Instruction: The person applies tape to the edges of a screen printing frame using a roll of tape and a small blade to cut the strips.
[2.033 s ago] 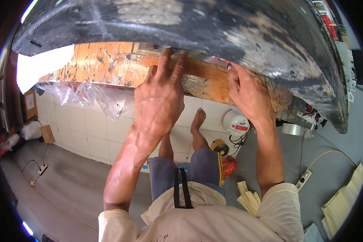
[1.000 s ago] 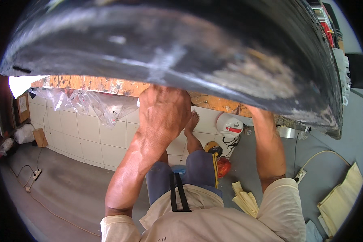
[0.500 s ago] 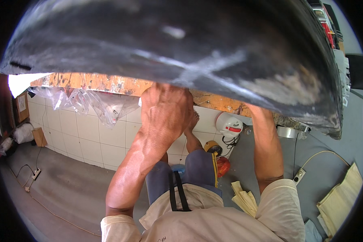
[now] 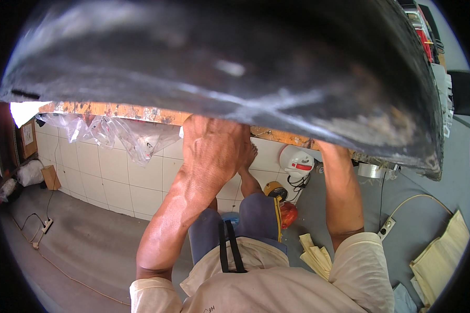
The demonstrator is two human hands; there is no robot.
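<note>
We wear a cream T-shirt [image 4: 282, 279] with loose short sleeves, the left sleeve [image 4: 154, 295] and the right sleeve [image 4: 363, 268] both finished with a stitched hem. Small dark lettering [image 4: 210, 309] sits low on the cloth. Two flat black straps [image 4: 236, 253] show at our waist, over the creased shirt. Our shorts [image 4: 251, 214] are slate blue, with a yellow stripe [image 4: 278, 219] along the right side. Our left hand [image 4: 214, 143] is bare, with raised veins, and our visible foot [image 4: 249, 155] is bare too.

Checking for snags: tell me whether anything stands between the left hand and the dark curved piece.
Nothing visible stands between the left hand and the dark curved piece, whose near edge hides the fingers; behind it, I can't tell.
</note>
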